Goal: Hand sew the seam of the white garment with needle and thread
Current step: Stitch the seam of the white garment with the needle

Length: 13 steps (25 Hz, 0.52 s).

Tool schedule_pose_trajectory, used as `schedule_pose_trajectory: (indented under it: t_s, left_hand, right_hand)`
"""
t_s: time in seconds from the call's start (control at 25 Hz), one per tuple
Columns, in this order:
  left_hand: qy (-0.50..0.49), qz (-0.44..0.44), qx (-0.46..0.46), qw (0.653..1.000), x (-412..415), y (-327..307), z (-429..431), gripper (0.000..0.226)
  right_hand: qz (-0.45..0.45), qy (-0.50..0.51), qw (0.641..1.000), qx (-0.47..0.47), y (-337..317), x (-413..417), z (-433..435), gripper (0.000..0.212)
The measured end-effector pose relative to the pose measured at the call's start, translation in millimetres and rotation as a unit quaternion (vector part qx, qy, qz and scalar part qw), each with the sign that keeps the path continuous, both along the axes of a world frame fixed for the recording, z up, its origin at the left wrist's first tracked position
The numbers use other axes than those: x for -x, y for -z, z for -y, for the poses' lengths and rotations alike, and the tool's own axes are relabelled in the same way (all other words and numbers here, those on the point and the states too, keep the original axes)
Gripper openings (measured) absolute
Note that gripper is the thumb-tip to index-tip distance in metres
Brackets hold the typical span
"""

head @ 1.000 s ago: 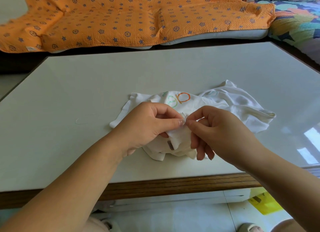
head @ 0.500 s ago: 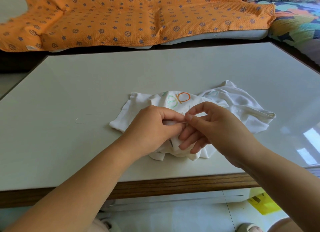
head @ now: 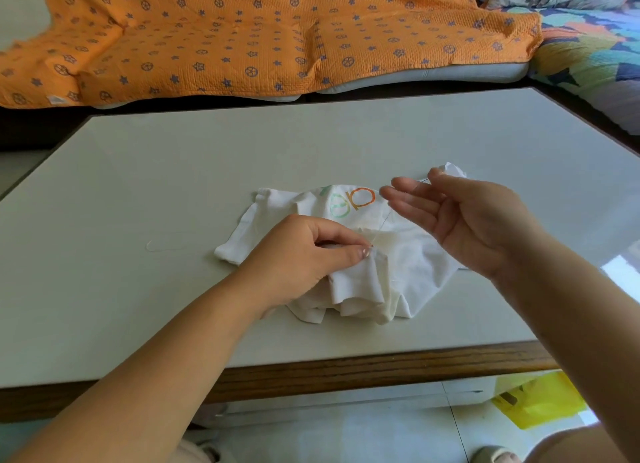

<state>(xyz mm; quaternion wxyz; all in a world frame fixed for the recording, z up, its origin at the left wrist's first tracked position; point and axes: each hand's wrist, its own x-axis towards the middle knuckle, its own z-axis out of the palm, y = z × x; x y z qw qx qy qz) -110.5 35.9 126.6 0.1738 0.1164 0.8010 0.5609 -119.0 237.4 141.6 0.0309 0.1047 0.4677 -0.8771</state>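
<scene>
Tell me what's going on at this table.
A person is hand sewing a white garment that lies on the table. The left hand pinches a fold of the fabric at the seam. The right hand is raised to the right, its fingers pinching a thin thread that runs back down to that seam. The needle is too small to make out.

The pale worktop [head: 138, 185], edged in wood at the front, carries a crumpled white garment [head: 363, 286] near that edge; a loose thread loop [head: 162, 246] lies apart, leftward.
</scene>
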Motion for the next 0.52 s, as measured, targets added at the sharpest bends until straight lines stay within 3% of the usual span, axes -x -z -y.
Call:
schedule_pose_trajectory:
  t_s: [0.04,0.12,0.24,0.52]
  left_hand:
    - [0.004,0.012,-0.004,1.0,1,1,1,0.013]
    - [0.006,0.027,-0.009,1.0,1,1,2,0.013]
    - [0.001,0.046,-0.026,0.999,2,0,4,0.015]
    - [0.005,0.082,-0.039,0.996,4,-3,8,0.012]
  right_hand:
    - [-0.016,0.028,0.999,-0.042,5,5,-2,0.016]
    - [-0.042,0.108,0.969,-0.22,13,13,-7,0.012]
    - [-0.075,0.18,0.871,-0.451,19,17,-14,0.008]
    - [-0.095,0.158,0.747,-0.639,34,26,-33,0.007]
